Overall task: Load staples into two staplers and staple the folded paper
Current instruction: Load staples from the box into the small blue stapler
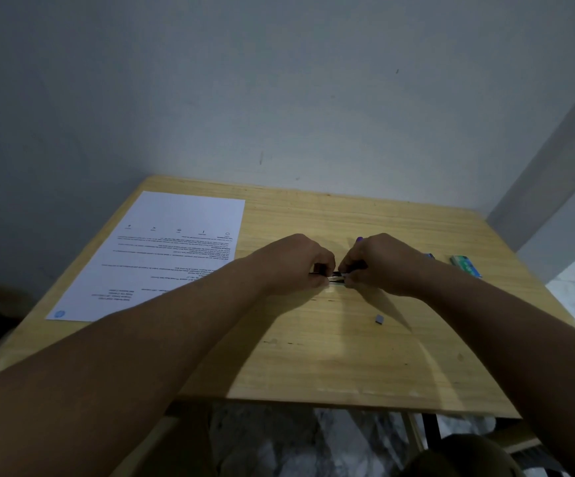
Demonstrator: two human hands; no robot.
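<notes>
Both hands meet at the middle of the wooden table (348, 356). My left hand (293, 266) and my right hand (378, 263) pinch a small dark stapler (334, 277) from either side; a shiny metal strip shows between the fingertips. Most of the stapler is hidden by the fingers. A purple tip (359, 239) peeks above my right hand. The printed paper sheet (162, 256) lies flat and unfolded at the left of the table. A small grey block of staples (378, 319) lies loose near my right wrist.
A green staple box (466, 265) lies at the table's right edge, with a small blue-grey object (429, 256) just left of it. A grey wall stands close behind the table. Marbled floor shows below the front edge.
</notes>
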